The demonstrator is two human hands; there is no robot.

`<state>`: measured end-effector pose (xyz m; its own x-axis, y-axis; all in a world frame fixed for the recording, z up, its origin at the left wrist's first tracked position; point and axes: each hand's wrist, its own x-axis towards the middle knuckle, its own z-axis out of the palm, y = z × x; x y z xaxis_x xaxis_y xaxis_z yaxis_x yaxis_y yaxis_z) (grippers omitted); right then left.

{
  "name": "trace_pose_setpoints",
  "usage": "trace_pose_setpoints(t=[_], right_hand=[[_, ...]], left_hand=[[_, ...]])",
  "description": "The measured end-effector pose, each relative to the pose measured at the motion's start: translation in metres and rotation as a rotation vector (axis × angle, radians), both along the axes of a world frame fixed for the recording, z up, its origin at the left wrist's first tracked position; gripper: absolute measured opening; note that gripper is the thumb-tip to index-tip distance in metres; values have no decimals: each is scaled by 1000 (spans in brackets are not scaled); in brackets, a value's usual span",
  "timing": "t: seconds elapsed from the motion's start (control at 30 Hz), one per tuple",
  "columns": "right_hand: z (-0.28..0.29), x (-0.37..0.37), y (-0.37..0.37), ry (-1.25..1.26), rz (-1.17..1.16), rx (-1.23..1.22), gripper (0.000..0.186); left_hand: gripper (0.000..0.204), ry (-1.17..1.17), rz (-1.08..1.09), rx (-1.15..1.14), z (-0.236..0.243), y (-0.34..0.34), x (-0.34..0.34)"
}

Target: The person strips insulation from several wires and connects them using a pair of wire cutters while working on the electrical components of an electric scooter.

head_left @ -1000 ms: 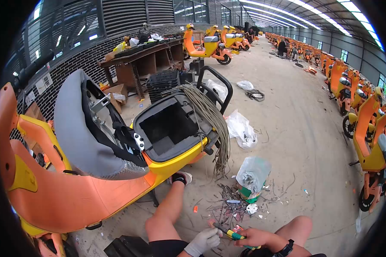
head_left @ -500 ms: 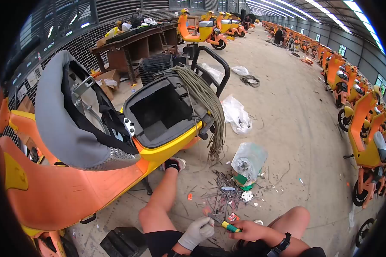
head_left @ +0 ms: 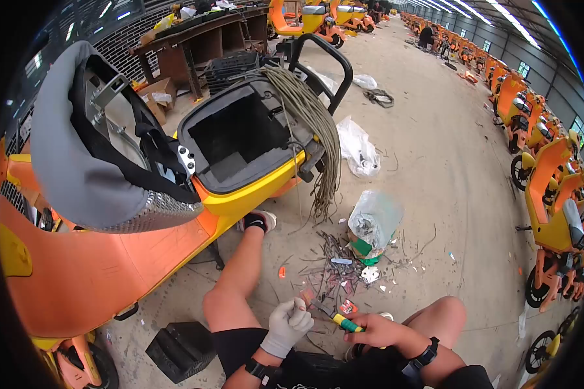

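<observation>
My left hand (head_left: 287,329), in a pale grey glove, has its fingers curled into a pinch above my lap. Whatever is between those fingertips is too small to make out. My bare right hand (head_left: 373,329) grips the handle of a blade-like tool (head_left: 342,321) with green and yellow bands. Its flat grey metal end points up and left, a little apart from the gloved fingers. Beyond the hands, dark strips and scraps (head_left: 334,259) litter the floor beside a clear plastic bag (head_left: 375,223) with green at its base.
An orange and yellow scooter (head_left: 110,266) stands at the left, its grey seat (head_left: 78,155) tipped up over an open storage box (head_left: 240,139). A bundle of cords (head_left: 305,110) hangs on its rear. A black block (head_left: 180,352) lies by my left leg. Scooters (head_left: 551,188) line the right.
The gloved left hand has moved slightly left and up, away from the tool's metal end. My right hand keeps its grip on the tool. The whole view has shifted a little.
</observation>
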<state>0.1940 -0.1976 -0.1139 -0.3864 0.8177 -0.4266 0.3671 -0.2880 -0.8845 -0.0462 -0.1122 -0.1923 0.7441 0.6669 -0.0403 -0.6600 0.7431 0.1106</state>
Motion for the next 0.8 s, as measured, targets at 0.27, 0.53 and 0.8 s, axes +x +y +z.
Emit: trace_pose_setpoints(t=[0.27,0.53,0.8], right_hand=[[11,2,0,135,-40,-38,20],[12,-1,0,84,-66,-24,27],[7,-1,3,89,-38,-59,28]], left_hand=[[32,90,-29,113,-3,-2,1],[27,226,-63,165,-5,-4,3],[17,814,-96,575,-7,-6,2]])
